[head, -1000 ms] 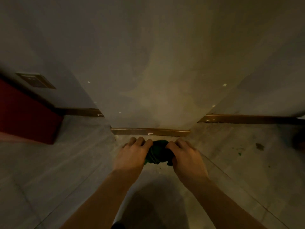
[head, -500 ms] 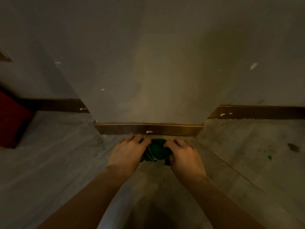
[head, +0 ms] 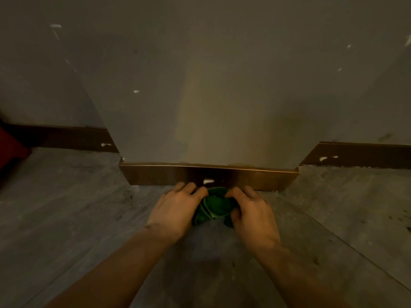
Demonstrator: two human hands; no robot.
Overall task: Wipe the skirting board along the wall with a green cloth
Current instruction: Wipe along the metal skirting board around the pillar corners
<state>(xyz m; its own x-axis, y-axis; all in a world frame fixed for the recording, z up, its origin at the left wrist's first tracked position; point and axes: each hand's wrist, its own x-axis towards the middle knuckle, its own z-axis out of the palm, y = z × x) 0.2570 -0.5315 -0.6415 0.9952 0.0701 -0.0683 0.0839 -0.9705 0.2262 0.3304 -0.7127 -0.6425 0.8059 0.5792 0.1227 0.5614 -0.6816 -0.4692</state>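
both hands low at the floor, bunched green cloth held between them. left hand fingers curled closed on cloth's left side, right hand fingers curled closed on its right side. cloth sits on the floor just in front of the skirting board, fingertips touching or nearly touching the board's bottom edge, cannot tell which. white fleck on the board just above cloth. grey wall above. no containers visible.

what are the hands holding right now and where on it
Both hold the bunched green cloth: the left hand grips its left side, the right hand its right side.
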